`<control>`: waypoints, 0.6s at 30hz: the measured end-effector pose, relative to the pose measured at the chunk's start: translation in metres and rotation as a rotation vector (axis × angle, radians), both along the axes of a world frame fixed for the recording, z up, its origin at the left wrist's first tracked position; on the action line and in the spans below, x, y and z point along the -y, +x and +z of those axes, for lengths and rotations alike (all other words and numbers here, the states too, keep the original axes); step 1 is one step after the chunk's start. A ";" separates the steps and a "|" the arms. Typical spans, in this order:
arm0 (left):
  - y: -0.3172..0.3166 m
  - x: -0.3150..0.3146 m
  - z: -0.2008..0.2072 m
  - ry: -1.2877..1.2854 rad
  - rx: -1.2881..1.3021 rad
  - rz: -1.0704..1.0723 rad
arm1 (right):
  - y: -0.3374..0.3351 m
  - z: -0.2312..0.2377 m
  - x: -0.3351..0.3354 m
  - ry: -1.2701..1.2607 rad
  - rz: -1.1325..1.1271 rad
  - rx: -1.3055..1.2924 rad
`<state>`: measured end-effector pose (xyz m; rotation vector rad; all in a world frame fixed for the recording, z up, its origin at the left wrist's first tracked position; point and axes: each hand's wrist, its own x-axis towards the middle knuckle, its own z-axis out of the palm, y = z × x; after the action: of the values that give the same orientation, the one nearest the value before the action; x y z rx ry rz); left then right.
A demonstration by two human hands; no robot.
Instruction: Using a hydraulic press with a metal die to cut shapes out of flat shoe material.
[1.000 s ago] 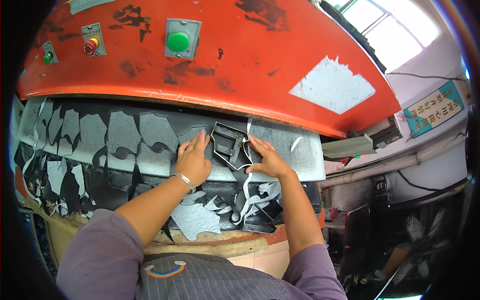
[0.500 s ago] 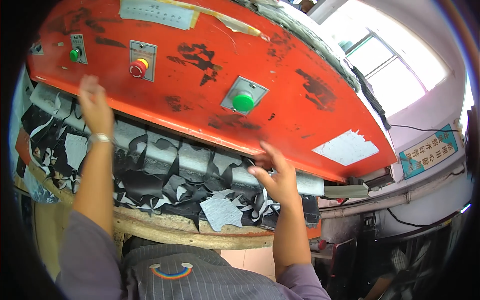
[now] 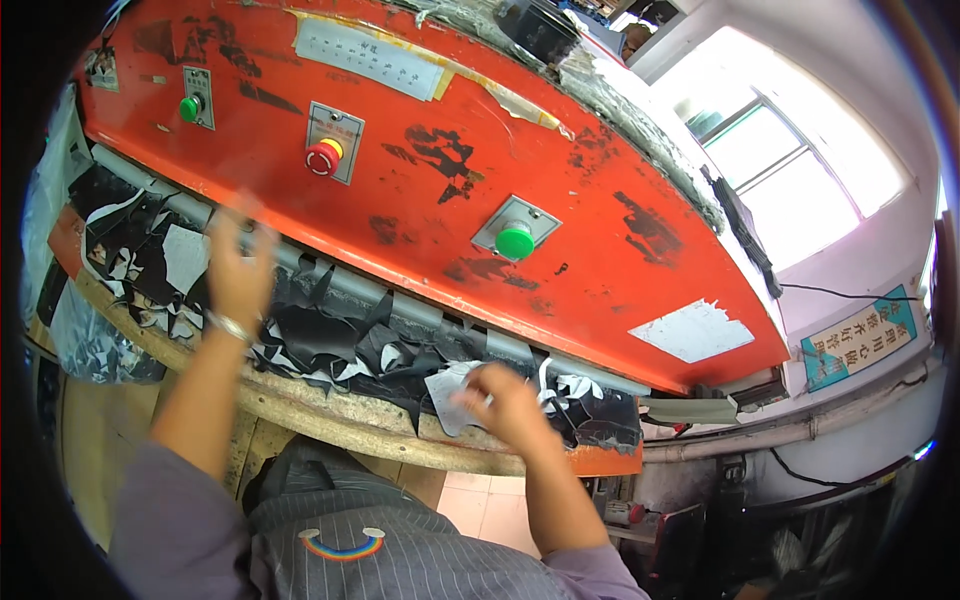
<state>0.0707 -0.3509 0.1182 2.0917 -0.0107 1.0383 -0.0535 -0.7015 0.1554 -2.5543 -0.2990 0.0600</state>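
A pale grey, irregularly cut sheet [image 3: 443, 402] lies flat near the front edge of the work table, on black scraps. My right hand [image 3: 508, 408] is over its right side, fingers bent and thumb apart from them; contact with the sheet is unclear. My left hand [image 3: 240, 270] is raised near the lower edge of the red machine beam [image 3: 590, 290], its fingers smeared by motion. Beside it lies another pale sheet [image 3: 186, 258]. Black cut scraps [image 3: 315, 335] with pale undersides cover the table between my hands. A pale slab [image 3: 415, 310] shows below the beam.
The beam carries a large green button [image 3: 515, 242], a red stop knob [image 3: 323, 157] and a small green knob [image 3: 190, 109]. The table's worn front edge [image 3: 330, 405] runs close to my body. A clear plastic bag [image 3: 95, 340] hangs at the left, and a pipe [image 3: 760, 425] runs along the right.
My right hand has come down from the beam's lower edge to the pale grey sheet. My left hand remains raised near the beam. The view has shifted, and the slab shows as a narrower strip.
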 end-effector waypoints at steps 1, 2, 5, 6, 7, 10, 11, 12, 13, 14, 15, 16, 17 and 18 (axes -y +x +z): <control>-0.041 0.046 0.011 -0.126 -0.198 -0.204 | -0.025 -0.015 0.003 0.009 0.050 -0.109; -0.063 0.064 -0.004 0.109 -0.121 -0.376 | -0.045 -0.025 0.001 0.008 0.158 -0.179; -0.111 0.144 -0.040 0.147 -0.274 -0.970 | -0.098 -0.041 -0.005 -0.178 0.220 -0.036; -0.117 0.165 -0.047 0.248 -0.275 -1.029 | -0.106 -0.050 -0.005 -0.141 0.179 0.021; -0.119 0.177 -0.049 0.398 -0.402 -1.062 | -0.109 -0.058 -0.009 -0.143 0.156 0.023; -0.118 0.211 -0.067 0.520 -0.670 -1.007 | -0.103 -0.065 -0.011 -0.197 0.014 0.062; -0.115 0.216 -0.070 0.560 -0.739 -1.006 | -0.104 -0.065 -0.006 -0.201 0.006 0.067; -0.113 0.218 -0.072 0.597 -0.809 -0.998 | -0.103 -0.066 -0.003 -0.180 0.021 0.065; -0.112 0.217 -0.074 0.596 -0.799 -0.999 | -0.100 -0.065 -0.002 -0.161 0.035 0.064; -0.114 0.214 -0.078 0.585 -0.795 -1.009 | -0.099 -0.066 -0.002 -0.168 0.038 0.070; -0.116 0.211 -0.081 0.569 -0.790 -1.015 | -0.101 -0.068 -0.003 -0.163 0.046 0.090; -0.121 0.204 -0.082 0.584 -0.781 -1.033 | -0.107 -0.071 -0.011 -0.155 0.049 0.112; -0.121 0.200 -0.089 0.598 -0.759 -1.038 | -0.107 -0.079 -0.013 -0.161 0.074 0.124; -0.123 0.198 -0.099 0.606 -0.714 -1.048 | -0.108 -0.087 -0.013 -0.151 0.093 0.110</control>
<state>-0.0525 -0.5491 0.0190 2.3472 -1.0391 -0.4011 -0.1613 -0.6885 0.0682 -2.6969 -0.4728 -0.0244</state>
